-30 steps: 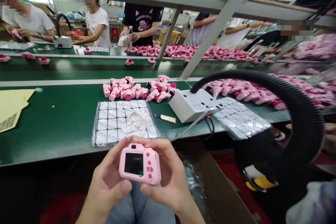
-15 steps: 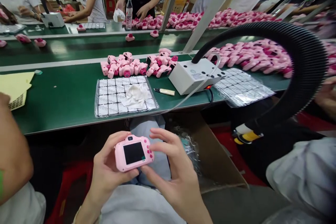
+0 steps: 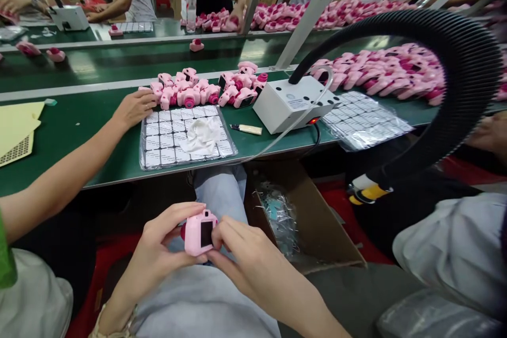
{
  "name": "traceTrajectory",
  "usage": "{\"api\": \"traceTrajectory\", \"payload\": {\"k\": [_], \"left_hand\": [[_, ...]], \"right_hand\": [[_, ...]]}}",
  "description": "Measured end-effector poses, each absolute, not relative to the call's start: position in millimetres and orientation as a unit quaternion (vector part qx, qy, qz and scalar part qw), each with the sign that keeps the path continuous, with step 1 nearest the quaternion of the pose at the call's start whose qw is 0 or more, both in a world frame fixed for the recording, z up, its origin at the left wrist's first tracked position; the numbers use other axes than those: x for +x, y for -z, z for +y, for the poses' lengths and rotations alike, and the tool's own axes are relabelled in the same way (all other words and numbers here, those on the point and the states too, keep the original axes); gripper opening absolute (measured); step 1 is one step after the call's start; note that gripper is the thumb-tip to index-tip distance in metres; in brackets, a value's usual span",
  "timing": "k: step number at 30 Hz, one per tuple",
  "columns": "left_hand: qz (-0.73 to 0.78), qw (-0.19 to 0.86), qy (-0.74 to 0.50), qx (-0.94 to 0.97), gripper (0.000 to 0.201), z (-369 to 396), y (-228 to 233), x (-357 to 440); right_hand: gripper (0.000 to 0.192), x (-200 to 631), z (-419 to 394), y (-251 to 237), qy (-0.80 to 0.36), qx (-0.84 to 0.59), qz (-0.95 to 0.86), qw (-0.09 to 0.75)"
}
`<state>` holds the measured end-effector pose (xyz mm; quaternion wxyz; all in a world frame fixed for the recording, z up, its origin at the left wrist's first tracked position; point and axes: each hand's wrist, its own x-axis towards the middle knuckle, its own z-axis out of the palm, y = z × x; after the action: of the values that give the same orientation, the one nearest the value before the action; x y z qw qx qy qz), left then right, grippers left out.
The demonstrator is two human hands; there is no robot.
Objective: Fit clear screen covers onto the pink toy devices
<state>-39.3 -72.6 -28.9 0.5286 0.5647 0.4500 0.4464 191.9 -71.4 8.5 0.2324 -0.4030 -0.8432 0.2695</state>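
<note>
Gripping a pink toy camera [image 3: 199,232] from both sides, the left hand [image 3: 158,251] and right hand [image 3: 245,261] hold it over the lap with fingers curled closed around its body (screen edge-on). Beyond the fingertips, a co-worker's hand [image 3: 134,108] rests beside a tray of labels [image 3: 166,142].

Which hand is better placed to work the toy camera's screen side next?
Right, probably: the right hand has fingertips at the screen edge of the pink toy camera, while the left hand cradles its body.
</note>
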Motion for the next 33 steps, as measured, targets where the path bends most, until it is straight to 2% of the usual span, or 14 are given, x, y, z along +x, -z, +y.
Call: {"api": "traceTrajectory", "payload": {"k": [4, 7, 9, 13, 16, 18, 21, 24, 28, 30, 33], "left_hand": [[0.474, 0.592, -0.398, 0.517, 0.060, -76.1, 47.2, -44.7], [0.465, 0.647, -0.395, 0.457, 0.061, -83.9, 64.4, -47.9], [0.456, 0.669, -0.394, 0.434, 0.060, -89.6, 73.4, -49.9], [0.460, 0.683, -0.382, 0.420, 0.060, -97.3, 82.8, -53.5], [0.461, 0.694, -0.367, 0.414, 0.063, -99.5, 85.3, -53.0], [0.464, 0.698, -0.354, 0.415, 0.066, -100.9, 86.5, -49.8], [0.474, 0.695, -0.346, 0.416, 0.067, -104.9, 89.4, -41.0], [0.457, 0.715, -0.348, 0.399, 0.065, -109.9, 92.6, -31.6], [0.471, 0.711, -0.293, 0.432, 0.061, -112.1, 90.2, -25.9], [0.481, 0.705, -0.267, 0.447, 0.061, -112.7, 86.2, -26.5], [0.472, 0.730, -0.229, 0.438, 0.064, -117.2, 81.6, -32.7]], "right_hand": [[0.023, 189.7, -71.4, 11.9, -0.164, -0.344, -0.909, 0.170], [0.031, 186.6, -79.3, 25.9, -0.148, -0.321, -0.923, 0.150], [0.030, 185.4, -86.6, 31.8, -0.183, -0.329, -0.916, 0.136], [0.017, 185.6, -94.1, 38.5, -0.306, -0.384, -0.860, 0.137], [0.023, 185.7, -93.5, 46.4, -0.420, -0.363, -0.818, 0.152], [0.023, 183.8, -95.9, 56.2, -0.461, -0.341, -0.798, 0.185], [0.020, 178.0, -107.4, 75.5, -0.478, -0.365, -0.746, 0.286], [0.024, 170.8, -121.2, 89.7, -0.439, -0.413, -0.710, 0.364], [0.028, 163.7, -133.3, 93.9, -0.337, -0.429, -0.737, 0.398], [0.027, 166.2, -136.2, 96.1, -0.286, -0.442, -0.759, 0.384], [0.028, 191.1, -130.3, 106.1, -0.215, -0.539, -0.752, 0.314]]}}
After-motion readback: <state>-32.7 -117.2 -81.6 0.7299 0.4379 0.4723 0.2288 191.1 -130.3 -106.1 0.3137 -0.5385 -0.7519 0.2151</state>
